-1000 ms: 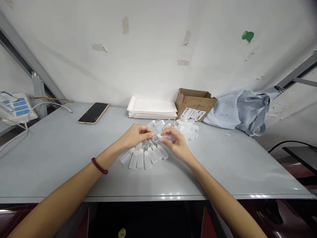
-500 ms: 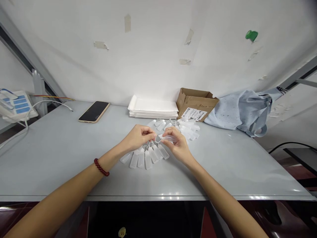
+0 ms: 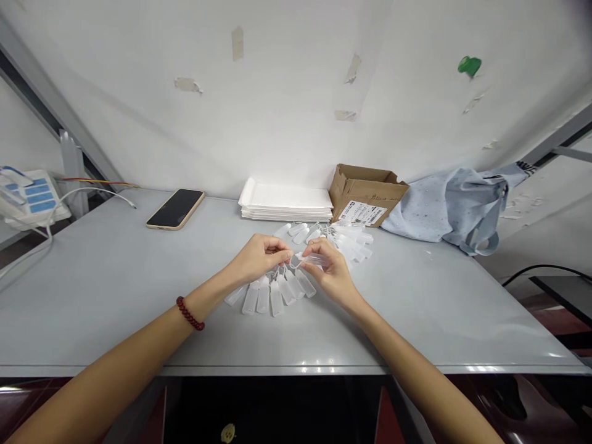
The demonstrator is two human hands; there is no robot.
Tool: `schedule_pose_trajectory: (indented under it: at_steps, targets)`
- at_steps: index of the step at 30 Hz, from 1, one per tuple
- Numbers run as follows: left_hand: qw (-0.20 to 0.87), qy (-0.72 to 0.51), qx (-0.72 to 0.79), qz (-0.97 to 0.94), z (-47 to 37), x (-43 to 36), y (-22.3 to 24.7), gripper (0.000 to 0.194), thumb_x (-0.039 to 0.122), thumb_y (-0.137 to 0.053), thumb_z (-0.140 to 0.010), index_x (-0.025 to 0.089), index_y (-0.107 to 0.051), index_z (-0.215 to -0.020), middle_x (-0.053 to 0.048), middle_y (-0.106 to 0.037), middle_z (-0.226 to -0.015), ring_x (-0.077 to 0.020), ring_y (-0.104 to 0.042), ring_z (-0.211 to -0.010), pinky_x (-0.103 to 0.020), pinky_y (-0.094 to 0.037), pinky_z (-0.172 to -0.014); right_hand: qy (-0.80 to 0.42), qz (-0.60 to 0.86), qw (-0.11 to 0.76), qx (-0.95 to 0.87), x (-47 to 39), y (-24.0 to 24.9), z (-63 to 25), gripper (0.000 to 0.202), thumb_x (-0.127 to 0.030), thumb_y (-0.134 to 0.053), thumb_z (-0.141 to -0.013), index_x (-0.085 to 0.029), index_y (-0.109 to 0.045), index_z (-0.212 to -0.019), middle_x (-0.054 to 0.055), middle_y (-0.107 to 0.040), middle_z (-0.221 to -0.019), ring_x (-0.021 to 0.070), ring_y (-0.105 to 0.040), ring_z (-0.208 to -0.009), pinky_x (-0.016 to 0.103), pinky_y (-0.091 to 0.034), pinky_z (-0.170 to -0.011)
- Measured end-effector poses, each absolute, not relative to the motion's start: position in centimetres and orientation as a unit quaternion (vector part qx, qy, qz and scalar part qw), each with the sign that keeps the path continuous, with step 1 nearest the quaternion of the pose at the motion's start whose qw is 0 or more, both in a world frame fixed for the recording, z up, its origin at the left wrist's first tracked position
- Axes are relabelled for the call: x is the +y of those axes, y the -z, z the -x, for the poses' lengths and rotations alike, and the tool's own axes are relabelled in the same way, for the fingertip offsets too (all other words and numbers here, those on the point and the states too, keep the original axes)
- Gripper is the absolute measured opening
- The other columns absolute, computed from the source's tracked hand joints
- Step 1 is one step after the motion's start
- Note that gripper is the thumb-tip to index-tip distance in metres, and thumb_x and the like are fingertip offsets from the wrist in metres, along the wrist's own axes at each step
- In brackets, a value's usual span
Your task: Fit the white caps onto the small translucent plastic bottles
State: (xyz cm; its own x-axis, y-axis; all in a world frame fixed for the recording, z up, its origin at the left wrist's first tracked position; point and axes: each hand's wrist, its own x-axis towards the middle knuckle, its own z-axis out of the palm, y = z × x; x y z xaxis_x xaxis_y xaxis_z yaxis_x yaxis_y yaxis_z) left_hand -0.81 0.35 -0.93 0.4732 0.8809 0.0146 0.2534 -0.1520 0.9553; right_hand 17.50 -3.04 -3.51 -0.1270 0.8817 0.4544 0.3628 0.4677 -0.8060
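Note:
My left hand (image 3: 264, 256) pinches a thin white cord (image 3: 295, 264) between thumb and fingertips, its fingers closed. Close beside it, my right hand (image 3: 327, 265) is closed on a translucent white tag (image 3: 315, 258), to which the cord runs. Several similar tags (image 3: 276, 298) fan out on the table just below the hands, their cords meeting under my left fingertips. Behind my right hand lies another cluster of translucent tags (image 3: 354, 242), partly hidden by that hand.
On the grey table (image 3: 115, 296), a phone (image 3: 176, 209) lies at the back left. White padded envelopes (image 3: 287, 200) are stacked at the wall, beside an open cardboard box (image 3: 367, 194) and a light blue cloth (image 3: 435, 206). A white cable (image 3: 92, 189) reaches the left edge.

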Motion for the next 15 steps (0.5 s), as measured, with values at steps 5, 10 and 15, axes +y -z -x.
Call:
schedule_pose_trajectory:
  at_steps: [5, 10, 15]
  targets:
    - [0.502, -0.311, 0.41, -0.695, 0.73, 0.23, 0.83, 0.018, 0.03, -0.061, -0.073, 0.014, -0.065, -0.067, -0.001, -0.06, -0.063, -0.0118, -0.052, -0.058, -0.024, -0.042, -0.058, -0.268, 0.445, 0.488, -0.701, -3.15, 3.41, -17.45, 0.008, -0.018, -0.063, -0.075, -0.023, -0.059, -0.08, 0.003, -0.053, -0.089, 0.0184, -0.053, -0.088, 0.034, -0.042, -0.082]
    - [0.508, -0.313, 0.405, -0.693, 0.66, 0.27, 0.87, 0.018, 0.03, -0.061, -0.073, 0.014, -0.065, -0.066, -0.002, -0.06, -0.063, -0.012, -0.052, -0.058, -0.024, -0.042, -0.058, -0.258, 0.445, 0.485, -0.707, -3.11, 3.46, -17.42, 0.008, -0.018, -0.063, -0.075, -0.022, -0.059, -0.08, 0.003, -0.054, -0.088, 0.0191, -0.053, -0.089, 0.034, -0.042, -0.081]
    - [0.507, -0.312, 0.406, -0.694, 0.69, 0.34, 1.1, 0.017, 0.028, -0.061, -0.073, 0.014, -0.065, -0.065, -0.001, -0.06, -0.062, -0.0105, -0.05, -0.056, -0.023, -0.04, -0.055, -0.243, 0.438, 0.485, -0.716, -3.0, 3.67, -17.44, 0.008, -0.017, -0.062, -0.076, -0.023, -0.058, -0.079, 0.003, -0.053, -0.088, 0.0192, -0.053, -0.09, 0.035, -0.042, -0.082]
